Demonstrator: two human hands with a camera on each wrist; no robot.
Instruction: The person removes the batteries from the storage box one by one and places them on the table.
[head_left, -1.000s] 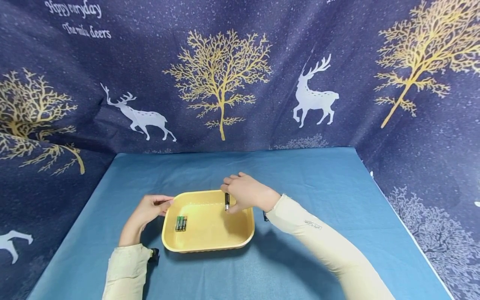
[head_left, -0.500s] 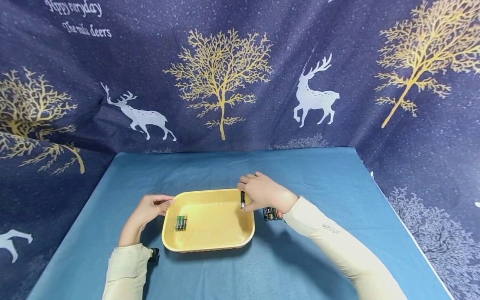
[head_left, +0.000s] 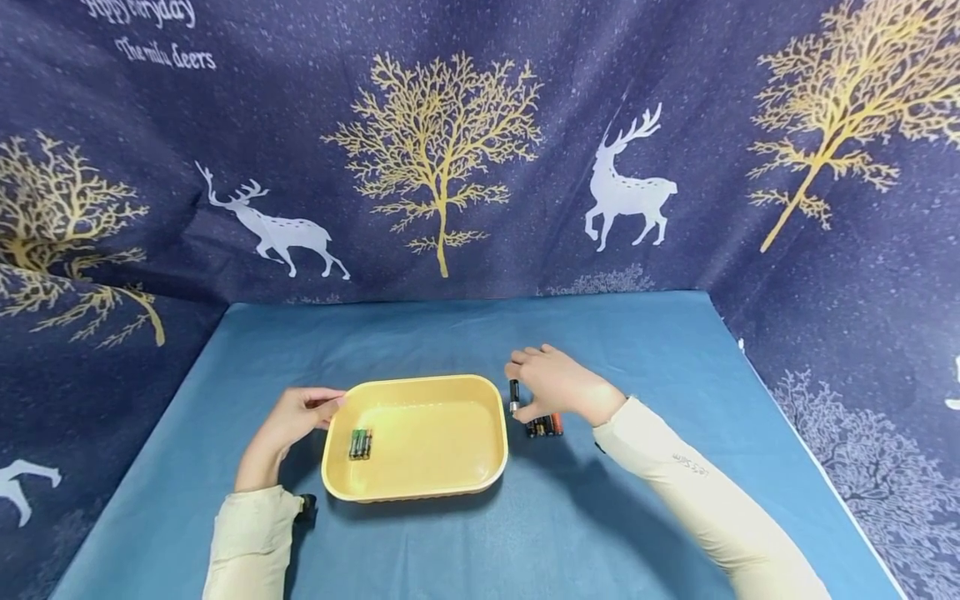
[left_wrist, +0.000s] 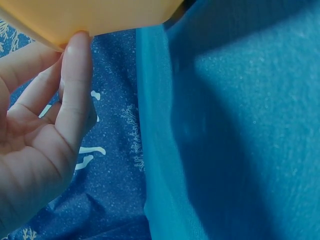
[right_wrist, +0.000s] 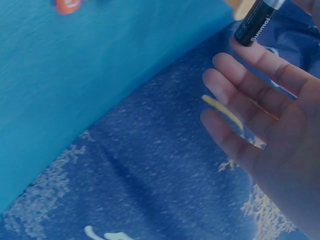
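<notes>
A yellow plastic tray (head_left: 416, 492) sits in the middle of the blue cloth. My left hand (head_left: 294, 423) pinches its upper left corner between thumb and fingers, as the left wrist view shows under the tray's wall (left_wrist: 115, 15). To the right of the tray, my right hand (head_left: 558, 385) holds a black battery (head_left: 514, 395) with a silver end, gripped end to end between thumb and index finger. Its label reads Sunmol in the right wrist view, and the other fingers (right_wrist: 232, 132) are spread. Several small green-and-black batteries (head_left: 361, 444) lie side by side at the tray's left.
Several dark batteries, one with orange, form a row (head_left: 543, 427) on the cloth just right of the tray, partly behind my right hand. Blue cloth (head_left: 420, 550) covers the table. A dark printed curtain (head_left: 525, 275) rises behind it and along both sides.
My right hand has moved right with the black battery, from over the tray to beyond its right rim. The battery row on the cloth has come into view. My left hand stays at the corner.
</notes>
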